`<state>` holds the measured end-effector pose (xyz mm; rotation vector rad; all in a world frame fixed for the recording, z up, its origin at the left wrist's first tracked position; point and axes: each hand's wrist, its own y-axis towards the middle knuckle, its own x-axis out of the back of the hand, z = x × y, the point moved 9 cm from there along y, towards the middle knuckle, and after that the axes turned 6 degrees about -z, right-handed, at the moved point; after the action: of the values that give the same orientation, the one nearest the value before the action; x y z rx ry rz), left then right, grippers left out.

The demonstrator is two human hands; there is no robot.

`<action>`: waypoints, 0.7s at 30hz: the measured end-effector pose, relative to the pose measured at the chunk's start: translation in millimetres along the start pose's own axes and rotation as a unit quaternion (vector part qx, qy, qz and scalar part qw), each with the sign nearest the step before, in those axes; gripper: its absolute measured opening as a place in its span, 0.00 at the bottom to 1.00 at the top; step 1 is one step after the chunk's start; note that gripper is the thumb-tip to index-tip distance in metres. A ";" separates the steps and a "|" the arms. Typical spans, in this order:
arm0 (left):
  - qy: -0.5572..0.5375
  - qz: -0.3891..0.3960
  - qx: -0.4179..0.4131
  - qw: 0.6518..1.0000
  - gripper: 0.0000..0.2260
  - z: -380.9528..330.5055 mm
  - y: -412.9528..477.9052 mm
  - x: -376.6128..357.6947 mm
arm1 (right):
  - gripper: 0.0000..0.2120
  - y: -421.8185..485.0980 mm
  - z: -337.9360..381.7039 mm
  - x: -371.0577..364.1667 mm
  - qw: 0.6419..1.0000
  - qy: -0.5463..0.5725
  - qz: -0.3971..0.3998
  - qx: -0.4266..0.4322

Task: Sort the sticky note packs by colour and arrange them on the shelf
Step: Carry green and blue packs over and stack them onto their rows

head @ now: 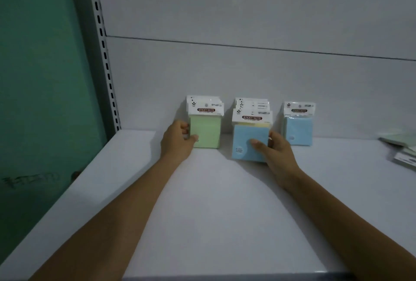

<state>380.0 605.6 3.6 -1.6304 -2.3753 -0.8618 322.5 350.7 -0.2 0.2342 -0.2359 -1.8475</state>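
Upright, left hand (177,140) grips shelved green packs (206,130), right hand (276,150) blue pack (246,140).

Dim and flat, with a cool grey-blue cast over the shelf (225,224) and back panel (247,10). Lit softly, seemingly from above and behind the camera. Soft-edged shadow on the shelf beside the right forearm (337,213). Darker toward the left, on the green wall (38,78). Slightly soft overall, with compression smear. Small print on the green pack (204,132) and blue pack (247,143) too blurred to read. Bowed by wide-angle distortion at the slotted post (101,40), tilted along the panel seam. Smeared and out of focus at the far right edge, over the loose packs (403,150).
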 end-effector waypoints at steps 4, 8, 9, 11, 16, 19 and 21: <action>0.005 -0.005 -0.001 1.000 0.17 1.9 -2.4 -1.6 | 0.11 -3.0 -4.3 -5.8 1.000 -0.016 0.021 -0.012; 0.028 -0.061 -0.023 0.998 0.18 -10.6 -5.6 11.6 | 0.14 -2.0 -6.3 -3.8 0.999 -0.035 0.022 -0.028; 0.033 -0.083 -0.044 0.995 0.17 -19.1 -7.7 17.0 | 0.14 -2.3 -5.9 -4.4 0.998 -0.042 0.022 -0.031; 0.022 -0.113 -0.101 0.988 0.13 -43.2 -16.6 24.6 | 0.14 -3.4 -5.1 -5.2 0.998 -0.046 0.023 -0.034; -0.025 -0.009 -0.212 0.977 0.06 -94.5 -58.0 -13.2 | 0.14 -5.2 -0.9 5.7 0.997 -0.019 0.040 -0.057; -0.015 0.065 -0.219 0.973 0.10 -109.6 -70.8 -49.3 | 0.12 6.6 9.6 35.0 0.998 0.005 0.025 -0.057; 0.005 0.122 -0.204 0.971 0.15 -117.1 -77.2 -80.6 | 0.11 19.0 12.4 63.9 0.998 0.013 0.003 -0.062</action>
<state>320.1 459.3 37.9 -2.0002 -2.0213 -1.3656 318.5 284.7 14.4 0.1716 -0.1040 -1.8441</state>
